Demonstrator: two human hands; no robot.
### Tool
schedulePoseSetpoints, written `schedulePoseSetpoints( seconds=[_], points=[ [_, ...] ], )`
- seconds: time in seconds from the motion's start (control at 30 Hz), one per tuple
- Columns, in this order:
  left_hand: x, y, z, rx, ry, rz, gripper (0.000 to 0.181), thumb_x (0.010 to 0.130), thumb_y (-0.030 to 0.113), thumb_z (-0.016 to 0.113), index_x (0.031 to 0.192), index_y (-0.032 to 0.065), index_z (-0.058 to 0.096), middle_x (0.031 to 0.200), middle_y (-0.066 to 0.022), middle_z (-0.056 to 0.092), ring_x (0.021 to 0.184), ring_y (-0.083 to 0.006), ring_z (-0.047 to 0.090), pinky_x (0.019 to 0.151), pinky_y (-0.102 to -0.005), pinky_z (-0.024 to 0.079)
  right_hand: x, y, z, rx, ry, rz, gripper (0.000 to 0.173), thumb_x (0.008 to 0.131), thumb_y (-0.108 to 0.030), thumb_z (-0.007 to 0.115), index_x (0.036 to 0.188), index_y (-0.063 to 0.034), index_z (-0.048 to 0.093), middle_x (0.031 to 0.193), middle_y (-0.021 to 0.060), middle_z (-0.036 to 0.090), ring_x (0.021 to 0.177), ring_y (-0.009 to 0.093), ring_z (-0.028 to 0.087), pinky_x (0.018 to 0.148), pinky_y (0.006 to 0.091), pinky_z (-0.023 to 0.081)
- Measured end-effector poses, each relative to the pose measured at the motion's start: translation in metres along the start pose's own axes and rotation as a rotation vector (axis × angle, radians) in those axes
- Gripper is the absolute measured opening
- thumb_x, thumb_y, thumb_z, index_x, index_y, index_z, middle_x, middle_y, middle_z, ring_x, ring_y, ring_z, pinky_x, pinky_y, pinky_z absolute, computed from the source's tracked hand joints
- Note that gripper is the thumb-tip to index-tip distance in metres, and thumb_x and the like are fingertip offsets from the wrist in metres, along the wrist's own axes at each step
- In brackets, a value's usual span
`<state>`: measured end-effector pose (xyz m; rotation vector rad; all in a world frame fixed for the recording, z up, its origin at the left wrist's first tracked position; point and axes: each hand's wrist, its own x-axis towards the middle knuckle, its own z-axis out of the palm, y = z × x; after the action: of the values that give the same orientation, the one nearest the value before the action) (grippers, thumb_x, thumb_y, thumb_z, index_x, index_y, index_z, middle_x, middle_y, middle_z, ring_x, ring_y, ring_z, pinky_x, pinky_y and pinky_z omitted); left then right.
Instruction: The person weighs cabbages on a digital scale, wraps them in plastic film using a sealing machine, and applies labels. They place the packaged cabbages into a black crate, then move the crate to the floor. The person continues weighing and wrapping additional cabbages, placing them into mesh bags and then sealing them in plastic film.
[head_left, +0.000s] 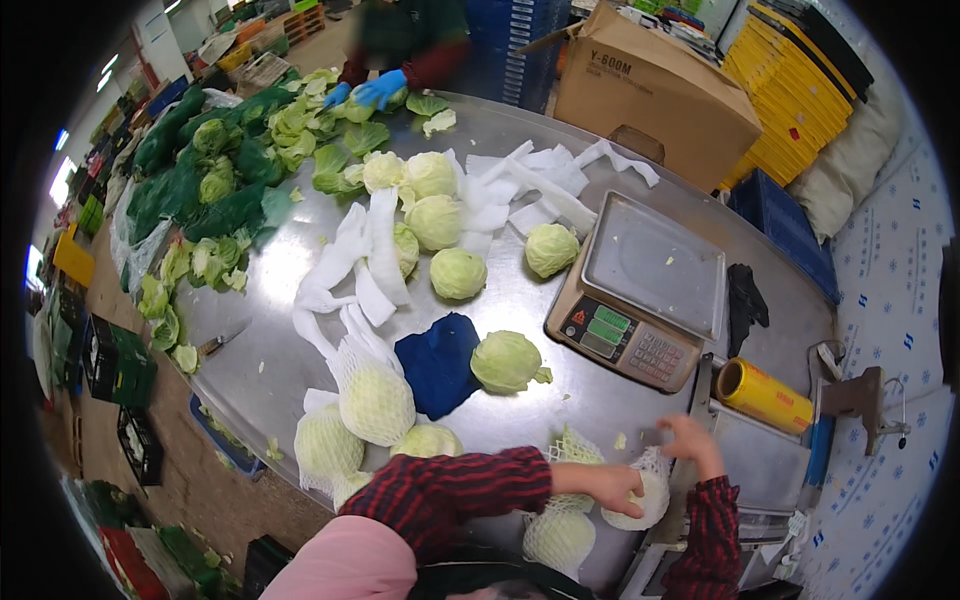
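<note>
At the near right of the steel table, my left hand (611, 486) reaches across and grips the side of a cabbage in a white foam net (651, 504). Just beyond that cabbage is my right hand (694, 444), its fingers apart and its thumb close to the net's upper edge. Whether the thumb touches the net is hard to tell. Another netted cabbage (559, 536) lies to the left, and a net-covered head (574, 448) is partly hidden behind my left wrist. Farther left, a netted cabbage (376, 401) rests by a dark blue cloth (439, 365) and a bare cabbage (508, 361).
A weighing scale (652, 266) stands right of centre. Near it are a yellow film roll (765, 395) and a black glove (745, 304). White foam nets (517, 184) lie beyond bare cabbages (458, 274). A knife (217, 341) lies left. Across the table, a person's blue-gloved hands (381, 88) touch leaves.
</note>
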<state>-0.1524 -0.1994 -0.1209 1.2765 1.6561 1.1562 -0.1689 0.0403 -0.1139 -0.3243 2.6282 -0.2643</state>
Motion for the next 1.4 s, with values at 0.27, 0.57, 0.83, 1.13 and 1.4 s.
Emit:
schedulePoseSetpoints(
  seconds=[0.27, 0.57, 0.83, 1.13, 1.4],
  points=[
    [-0.171, -0.025, -0.253, 0.521, 0.729, -0.303, 0.021, 0.083, 0.025, 0.062, 0.082, 0.0045, 0.067, 0.073, -0.0138, 0.064, 0.070, -0.0298, 0.064, 0.063, -0.0375, 0.049, 0.165, -0.217, -0.102, 0.398, 0.635, -0.424, 0.041, 0.083, -0.011, 0.062, 0.121, 0.0005, 0.053, 0.126, 0.0202, 0.052, 0.116, 0.036, 0.050, 0.098, 0.0383, 0.040],
    [-0.223, -0.130, -0.385, 1.551, 0.406, -0.508, 0.074, 0.069, 0.019, 0.070, 0.137, 0.0113, 0.041, 0.131, -0.0203, 0.046, 0.112, -0.0328, 0.049, 0.092, -0.0398, 0.038, 0.289, -0.255, -0.040, -0.140, 0.231, -0.091, 0.032, 0.076, -0.036, 0.070, 0.080, -0.0043, 0.068, 0.077, 0.0148, 0.066, 0.075, 0.033, 0.065, 0.066, 0.0427, 0.051],
    [-0.191, -0.154, -0.403, 1.653, 0.268, -0.366, 0.066, 0.056, 0.021, 0.075, 0.117, 0.0098, 0.051, 0.110, -0.0135, 0.052, 0.099, -0.0271, 0.051, 0.083, -0.0386, 0.039, 0.415, -0.220, -0.092, 0.271, 0.858, 0.110, 0.032, 0.075, -0.025, 0.072, 0.099, -0.0054, 0.064, 0.081, 0.0129, 0.067, 0.073, 0.029, 0.065, 0.065, 0.0409, 0.049],
    [-0.229, -0.105, -0.417, 0.810, 1.016, -0.326, 0.075, 0.060, 0.042, 0.082, 0.116, 0.0003, 0.054, 0.105, -0.0182, 0.060, 0.097, -0.0306, 0.060, 0.084, -0.0382, 0.048, 0.426, -0.231, -0.064, 0.729, 0.819, -0.029, 0.028, 0.076, -0.022, 0.069, 0.096, -0.0030, 0.064, 0.082, 0.0120, 0.064, 0.071, 0.026, 0.066, 0.061, 0.0367, 0.052],
    [-0.109, -0.027, -0.401, -0.081, 0.885, -0.281, 0.067, 0.073, 0.046, 0.074, 0.112, -0.0060, 0.058, 0.102, -0.0165, 0.066, 0.092, -0.0206, 0.064, 0.081, -0.0313, 0.050, 0.454, -0.240, -0.006, 0.803, 0.568, -0.080, 0.051, 0.079, -0.021, 0.065, 0.126, -0.0116, 0.047, 0.112, 0.0241, 0.054, 0.100, 0.037, 0.057, 0.087, 0.0413, 0.046]
  ],
)
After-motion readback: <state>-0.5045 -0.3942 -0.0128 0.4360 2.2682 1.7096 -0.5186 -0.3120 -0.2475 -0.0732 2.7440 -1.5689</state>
